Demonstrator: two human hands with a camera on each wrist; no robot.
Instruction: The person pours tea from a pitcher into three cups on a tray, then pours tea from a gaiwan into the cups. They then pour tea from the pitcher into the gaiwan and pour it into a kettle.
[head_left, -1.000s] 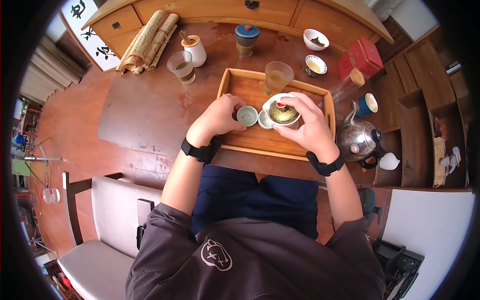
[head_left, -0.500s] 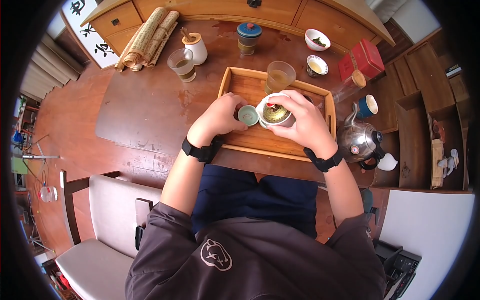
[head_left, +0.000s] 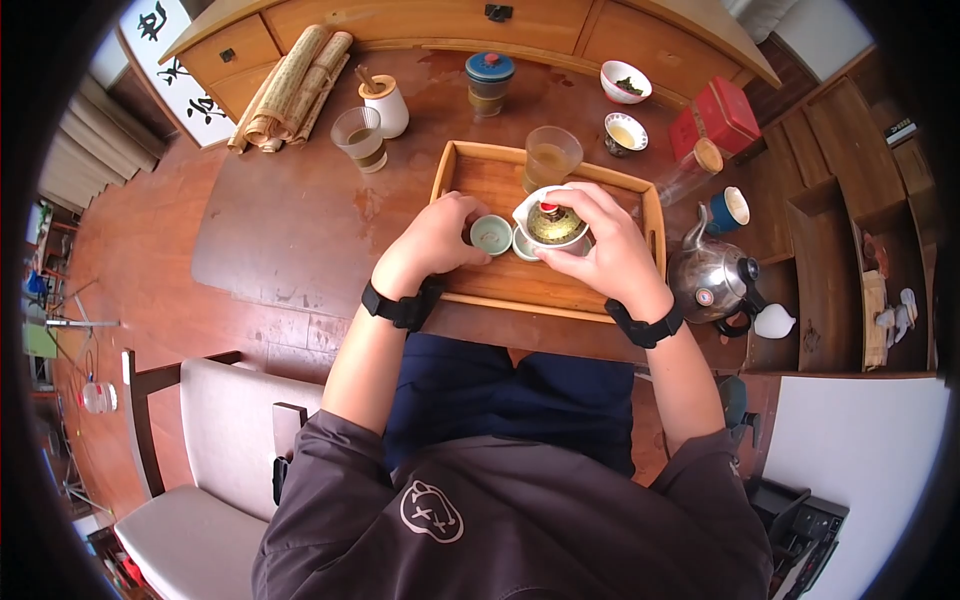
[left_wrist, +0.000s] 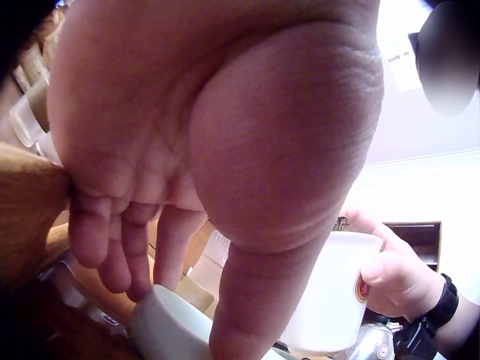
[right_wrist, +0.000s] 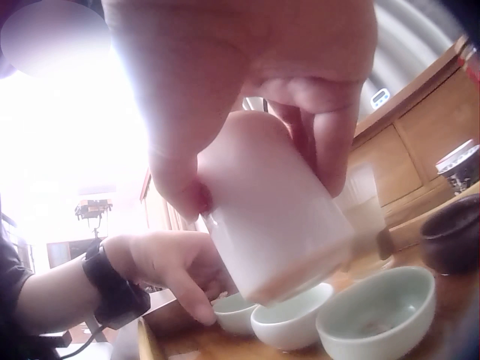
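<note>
Around the left side of a small pale-green cup (head_left: 491, 236), the left hand (head_left: 428, 236) holds it with thumb and forefinger; its palm fills much of the left wrist view above the cup (left_wrist: 169, 326). The right hand (head_left: 615, 248) grips a white lidded vessel (head_left: 553, 222) by its sides, a finger by the red lid knob. In the right wrist view the white vessel (right_wrist: 274, 217) tilts above the row of cups, where a middle cup (right_wrist: 291, 321) and a nearer cup (right_wrist: 379, 319) show. No stream of liquid is discernible. The wooden tray (head_left: 530, 305) lies beneath.
A glass (head_left: 552, 160) stands at the tray's back. Behind it are a blue-lidded cup (head_left: 489, 84), two small bowls and a red box (head_left: 716, 118). A metal kettle (head_left: 712, 284) stands right of the tray; another glass (head_left: 360, 139) stands back left, by a white jar (head_left: 385, 108).
The right hand has brought the vessel slightly left, so it covers more of the second cup. The left hand stays around the left cup. The head view has shifted a little.
</note>
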